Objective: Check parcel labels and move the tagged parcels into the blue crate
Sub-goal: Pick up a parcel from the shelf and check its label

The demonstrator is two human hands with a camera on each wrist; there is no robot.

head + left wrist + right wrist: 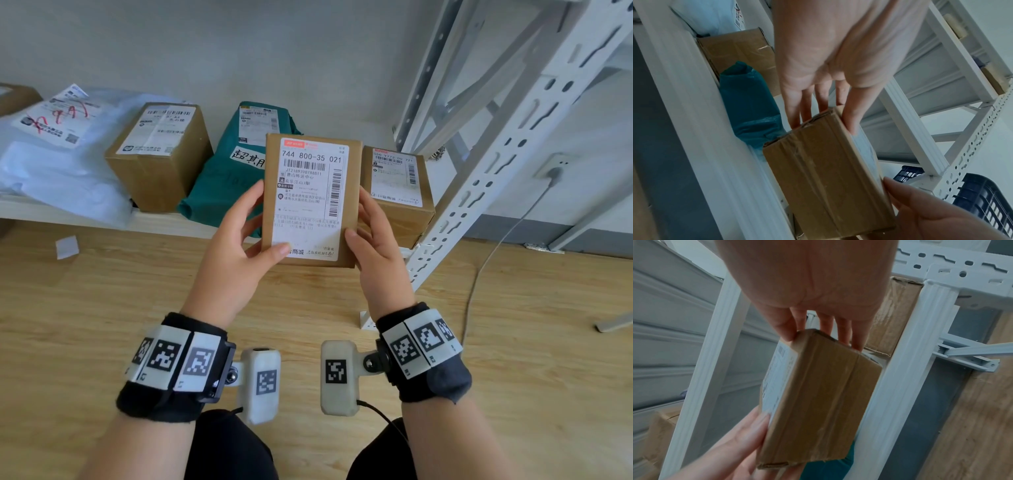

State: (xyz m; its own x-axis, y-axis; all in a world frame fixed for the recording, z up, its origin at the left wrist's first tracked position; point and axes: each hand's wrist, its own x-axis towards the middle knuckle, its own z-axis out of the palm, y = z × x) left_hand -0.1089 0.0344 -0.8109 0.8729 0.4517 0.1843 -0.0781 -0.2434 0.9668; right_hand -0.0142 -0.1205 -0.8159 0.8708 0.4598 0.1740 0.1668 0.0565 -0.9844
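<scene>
Wrist cameras are sitting closest to the lens, and just past them you're holding a small cardboard parcel (310, 202) up off the shelf, label facing you, in front of the row on the bottom shelf (164, 221).

Going big to small on that shelf: white poly bag (58, 150) at far left, green bag parcel (226, 178) carrying a handwritten tag (249, 157), brown box (161, 154), smaller box (397, 188) by the rack post (486, 178).

Risks: you're gripping the parcel only by its lower side edges, so it could tip forward or slip if you're easing one hand off to carry it. I'd judge a misread also possible: no handwritten tag is showing on this face, so crating it could be wrong. Blue crate (986, 204) is sitting beyond the rack post, so swinging the parcel over could clip the post.

Hands: your left hand (239, 236) is clasping the left edge, thumb on the label, fingers behind. Your right hand (373, 240) is clasping the right edge the same way. Both are half-curled and neither is free.
</scene>
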